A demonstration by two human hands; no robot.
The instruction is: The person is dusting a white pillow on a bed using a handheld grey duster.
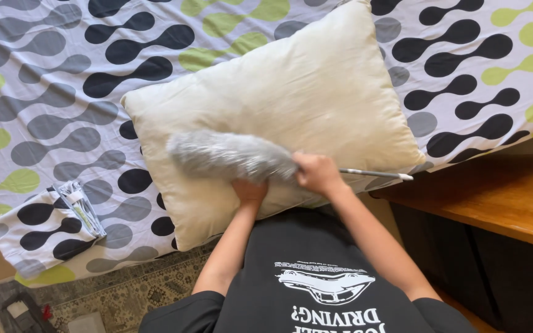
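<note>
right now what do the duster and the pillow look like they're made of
Duster: soft grey fluffy fibres, probably synthetic microfibre, on a thin pale rod, plastic or metal, I cannot tell.
Pillow: bare cream woven cloth, matte and creased, likely cotton, puffed by soft filling.

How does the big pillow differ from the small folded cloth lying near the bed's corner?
The pillow is plain cream, while the folded cloth carries the black, grey and green blobs of the bedsheet. The pillow is plump and large; the cloth is flat and small. Both hands and a grey duster are at the pillow; the cloth lies untouched.

Black short-sleeved T-shirt, white printed graphic
</note>
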